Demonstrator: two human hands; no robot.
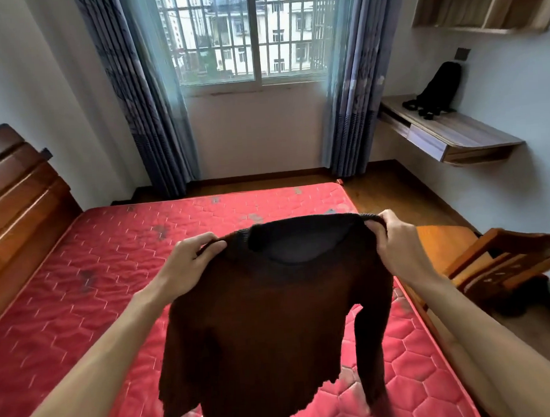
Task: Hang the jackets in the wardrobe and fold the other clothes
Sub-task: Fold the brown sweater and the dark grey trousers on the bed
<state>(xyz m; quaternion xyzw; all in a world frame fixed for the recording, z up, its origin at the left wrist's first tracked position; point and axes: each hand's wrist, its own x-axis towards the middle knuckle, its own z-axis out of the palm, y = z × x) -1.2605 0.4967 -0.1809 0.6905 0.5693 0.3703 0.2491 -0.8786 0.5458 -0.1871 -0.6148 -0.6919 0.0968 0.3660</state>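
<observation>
Above the red mattress (pixel 88 266), you hold up a dark knitted sweater (pixel 273 320) by its shoulders, neckline uppermost, body and one sleeve hanging free. Your left hand (pixel 190 260) pinches the left shoulder, fingers curled over the knit; your right hand (pixel 390 240) grips the right shoulder the same way. This looks like the folding step, since it is no jacket. Next, I judge, you should lower it flat onto the mattress, smooth it, then fold the sleeves in. A wooden chair (pixel 509 259) stands to your right, beside the bed.

Red mattress (pixel 111 264), barred window (pixel 248 34), blue curtains (pixel 147 103)
</observation>
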